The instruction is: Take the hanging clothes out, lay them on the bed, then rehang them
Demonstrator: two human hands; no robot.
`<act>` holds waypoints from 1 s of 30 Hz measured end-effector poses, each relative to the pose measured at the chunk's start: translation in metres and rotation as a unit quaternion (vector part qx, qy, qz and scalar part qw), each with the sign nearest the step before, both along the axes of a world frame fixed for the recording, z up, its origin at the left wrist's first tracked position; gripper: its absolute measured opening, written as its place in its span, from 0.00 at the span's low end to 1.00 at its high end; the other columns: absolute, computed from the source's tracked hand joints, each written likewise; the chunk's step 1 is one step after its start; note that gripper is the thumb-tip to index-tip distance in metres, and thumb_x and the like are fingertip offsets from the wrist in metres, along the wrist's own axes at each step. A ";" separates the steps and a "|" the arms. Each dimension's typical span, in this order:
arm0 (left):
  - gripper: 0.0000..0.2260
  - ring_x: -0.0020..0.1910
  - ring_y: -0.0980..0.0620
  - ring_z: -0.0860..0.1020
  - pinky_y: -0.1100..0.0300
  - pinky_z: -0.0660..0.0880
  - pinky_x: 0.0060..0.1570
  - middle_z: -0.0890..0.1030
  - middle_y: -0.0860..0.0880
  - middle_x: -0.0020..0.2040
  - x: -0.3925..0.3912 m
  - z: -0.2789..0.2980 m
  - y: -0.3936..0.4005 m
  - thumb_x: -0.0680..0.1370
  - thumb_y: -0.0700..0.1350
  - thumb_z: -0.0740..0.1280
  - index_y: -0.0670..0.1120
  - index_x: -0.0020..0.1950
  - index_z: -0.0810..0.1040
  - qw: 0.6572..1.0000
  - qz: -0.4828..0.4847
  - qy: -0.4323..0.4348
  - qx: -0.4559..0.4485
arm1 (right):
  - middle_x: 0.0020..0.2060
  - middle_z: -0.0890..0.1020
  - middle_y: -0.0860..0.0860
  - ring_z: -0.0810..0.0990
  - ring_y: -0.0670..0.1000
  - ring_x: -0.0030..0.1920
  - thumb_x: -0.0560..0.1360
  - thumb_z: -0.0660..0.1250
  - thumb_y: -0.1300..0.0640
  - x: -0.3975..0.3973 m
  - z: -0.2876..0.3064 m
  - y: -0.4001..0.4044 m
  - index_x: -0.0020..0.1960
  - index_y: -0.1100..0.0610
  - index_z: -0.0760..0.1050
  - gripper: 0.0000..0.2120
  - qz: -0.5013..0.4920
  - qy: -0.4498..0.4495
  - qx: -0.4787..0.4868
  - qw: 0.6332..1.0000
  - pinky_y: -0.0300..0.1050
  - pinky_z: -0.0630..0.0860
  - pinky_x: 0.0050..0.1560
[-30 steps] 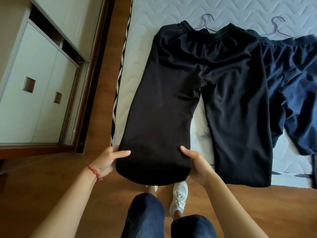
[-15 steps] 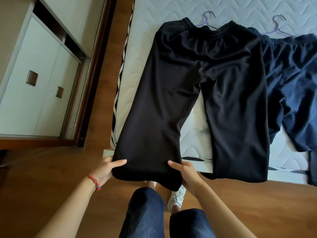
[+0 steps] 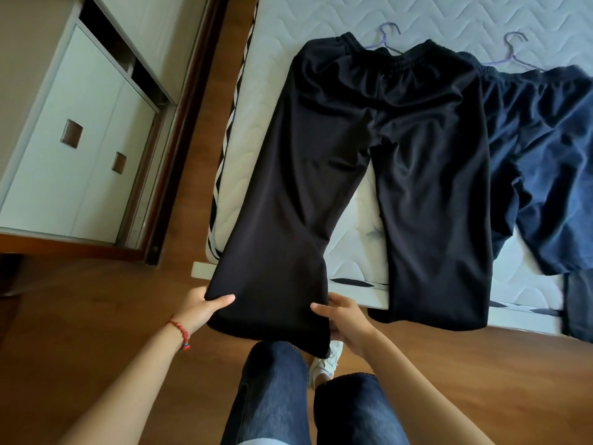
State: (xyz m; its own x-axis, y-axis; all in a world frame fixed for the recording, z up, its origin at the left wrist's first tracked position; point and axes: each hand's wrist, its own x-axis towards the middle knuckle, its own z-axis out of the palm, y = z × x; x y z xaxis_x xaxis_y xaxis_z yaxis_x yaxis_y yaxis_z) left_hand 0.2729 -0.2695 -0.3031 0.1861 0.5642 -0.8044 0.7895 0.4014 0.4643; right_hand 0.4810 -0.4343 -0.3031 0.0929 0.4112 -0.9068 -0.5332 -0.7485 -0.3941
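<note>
Your left hand [image 3: 205, 308] pinches left edge of near leg of black pants [image 3: 369, 175], thumb on top. Your right hand [image 3: 345, 319] grips right edge of same leg. Leg end hangs off near edge of bed [image 3: 321, 27]. Pants top lies far, on purple hanger [image 3: 386, 38]. Blue pants [image 3: 545, 149] lie just right, partly under black pants, with second hanger [image 3: 513, 49].

Both hands are gripping the near hem of the black trousers [image 3: 369, 162], which are lying on the bed [image 3: 288, 59]: the left hand [image 3: 202, 308] at its left edge, the right hand [image 3: 345, 319] at its right. Navy trousers [image 3: 545, 149] are lying to the right, hangers [image 3: 390, 36] at the far end.
</note>
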 end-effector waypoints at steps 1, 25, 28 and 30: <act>0.16 0.52 0.45 0.76 0.55 0.72 0.51 0.79 0.42 0.54 -0.002 0.000 -0.002 0.74 0.41 0.68 0.38 0.60 0.74 0.999 -0.019 0.017 0.027 | 0.45 0.82 0.54 0.80 0.51 0.38 0.75 0.65 0.62 -0.002 -0.003 -0.004 0.58 0.60 0.74 0.12 0.018 -0.035 -0.017 0.999 0.40 0.75 0.33; 0.11 0.57 0.49 0.77 0.60 0.70 0.58 0.80 0.45 0.55 0.136 0.123 -0.044 0.75 0.43 0.66 0.44 0.57 0.77 0.962 -0.209 -0.036 0.172 | 0.33 0.80 0.53 0.76 0.50 0.31 0.75 0.61 0.63 0.131 0.099 -0.083 0.42 0.55 0.75 0.07 -0.062 -0.261 -0.019 0.963 0.39 0.70 0.32; 0.11 0.57 0.49 0.77 0.59 0.71 0.58 0.81 0.45 0.55 0.179 0.130 -0.008 0.75 0.44 0.66 0.44 0.57 0.77 0.954 -0.223 -0.050 0.195 | 0.33 0.80 0.52 0.76 0.49 0.31 0.75 0.61 0.63 0.173 0.102 -0.060 0.42 0.54 0.75 0.07 -0.066 -0.291 -0.014 0.954 0.39 0.70 0.32; 0.11 0.57 0.49 0.78 0.59 0.71 0.59 0.81 0.45 0.54 0.212 0.130 0.021 0.75 0.43 0.66 0.44 0.57 0.77 0.948 -0.235 -0.060 0.208 | 0.33 0.81 0.51 0.76 0.49 0.31 0.76 0.61 0.62 0.202 0.099 -0.040 0.44 0.55 0.75 0.06 -0.070 -0.307 -0.010 0.949 0.38 0.70 0.32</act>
State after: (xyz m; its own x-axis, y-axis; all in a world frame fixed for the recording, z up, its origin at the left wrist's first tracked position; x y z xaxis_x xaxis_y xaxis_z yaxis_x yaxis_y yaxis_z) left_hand 0.4847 -0.2485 -0.1732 0.5716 0.6595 -0.4881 0.7671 -0.2184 0.6033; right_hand 0.6832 -0.4741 -0.2040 0.6583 0.3398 -0.6717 -0.3029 -0.6973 -0.6497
